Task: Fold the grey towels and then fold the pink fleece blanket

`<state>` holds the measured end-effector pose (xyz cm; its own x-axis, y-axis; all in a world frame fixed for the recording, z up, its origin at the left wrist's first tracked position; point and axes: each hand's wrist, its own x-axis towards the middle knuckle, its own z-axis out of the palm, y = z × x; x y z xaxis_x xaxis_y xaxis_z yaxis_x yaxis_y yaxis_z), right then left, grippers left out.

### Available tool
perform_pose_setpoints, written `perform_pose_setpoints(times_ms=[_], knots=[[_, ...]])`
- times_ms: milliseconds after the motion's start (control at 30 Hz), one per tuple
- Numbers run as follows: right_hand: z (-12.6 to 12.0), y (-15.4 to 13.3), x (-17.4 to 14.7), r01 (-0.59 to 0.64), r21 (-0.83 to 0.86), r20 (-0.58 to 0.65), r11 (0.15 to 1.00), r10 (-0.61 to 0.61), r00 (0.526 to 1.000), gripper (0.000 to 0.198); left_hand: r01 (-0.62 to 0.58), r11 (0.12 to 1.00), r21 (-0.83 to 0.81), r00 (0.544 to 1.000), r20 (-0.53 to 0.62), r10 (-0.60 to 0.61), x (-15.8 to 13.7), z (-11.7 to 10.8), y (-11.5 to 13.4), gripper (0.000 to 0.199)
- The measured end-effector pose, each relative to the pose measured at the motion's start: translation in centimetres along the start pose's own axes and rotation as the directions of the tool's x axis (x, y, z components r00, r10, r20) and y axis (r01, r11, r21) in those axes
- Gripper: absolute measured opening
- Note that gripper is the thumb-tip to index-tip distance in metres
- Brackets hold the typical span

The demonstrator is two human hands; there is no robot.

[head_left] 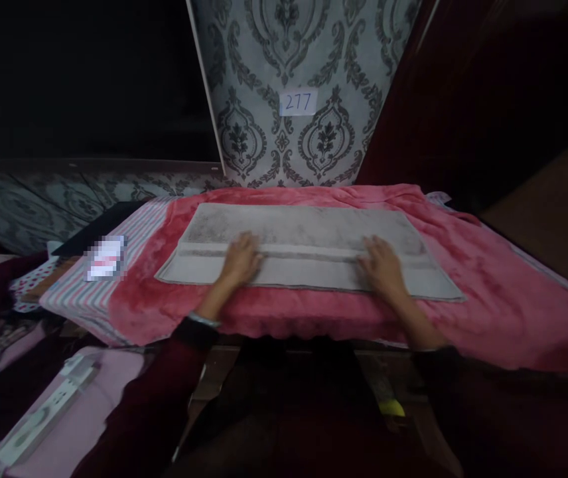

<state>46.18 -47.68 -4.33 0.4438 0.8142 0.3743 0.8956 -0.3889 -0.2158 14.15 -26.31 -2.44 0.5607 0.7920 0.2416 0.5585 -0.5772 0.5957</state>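
A grey folded mat [308, 229], with a paler band along its length, lies flat across a pink plush blanket [284, 317]. My left hand [241, 260] rests palm down on the left half of the mat, over the pale band, its fingers stretched forward and slightly blurred. On the right half, my right hand [381, 264] lies palm down in the same way, fingers apart and a little smeared. Neither hand grips the mat. A bracelet [203, 320] circles my left wrist.
Left of the mat are a striped cloth [77, 295] and a blurred-out bright object [106, 258]. A power strip [48, 408] lies on a pink surface at lower left. Behind stand a patterned wall [284, 153], a dark screen [85, 79] and dark red furniture [443, 99].
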Motion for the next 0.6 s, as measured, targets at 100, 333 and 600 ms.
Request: perform_pose_setpoints(times_ms=[100, 333, 600], knots=[[3.7, -6.8, 1.8, 0.2, -0.04, 0.162, 0.979, -0.191, 0.968, 0.062, -0.25, 0.93, 0.27, 0.944, 0.281, 0.173, 1.2, 5.3, 4.4, 0.061], [6.5, -7.9, 1.2, 0.284, -0.067, 0.365, 0.956, -0.241, 0.899, 0.061, -0.314, 0.863, 0.396, 0.904, 0.402, 0.145, 0.5, 7.9, 4.0, 0.065], [3.8, 9.9, -2.0, -0.126, -0.174, 0.192, 0.977, 0.159, 0.968, 0.067, 0.154, 0.822, 0.549, 0.965, 0.093, -0.243, -2.0, -3.5, -7.7, 0.066]])
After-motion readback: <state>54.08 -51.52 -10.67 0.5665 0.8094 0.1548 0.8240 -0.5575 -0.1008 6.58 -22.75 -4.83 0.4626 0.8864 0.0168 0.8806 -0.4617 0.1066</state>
